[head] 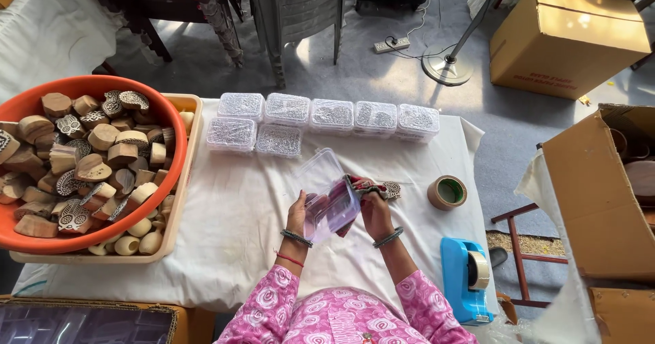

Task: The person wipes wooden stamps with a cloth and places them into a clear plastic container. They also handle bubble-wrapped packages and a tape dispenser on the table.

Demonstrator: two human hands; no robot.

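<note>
My left hand (298, 211) and my right hand (374, 211) both hold a clear plastic box (330, 207) with its lid (316, 170) swung open, above the white cloth on the table (239, 207). My right hand's fingers also pinch a carved wooden stamp block (390, 190) at the box's right edge. Something dark red shows inside the box, too blurred to name. Both wrists wear bangles and pink patterned sleeves.
An orange bowl (102, 84) heaped with carved wooden blocks sits in a beige tray (179, 207) at left. Several closed clear boxes (331, 115) line the table's far side. A tape roll (447, 192) and a blue tape dispenser (467, 276) lie at right. Cardboard boxes (566, 37) stand beyond.
</note>
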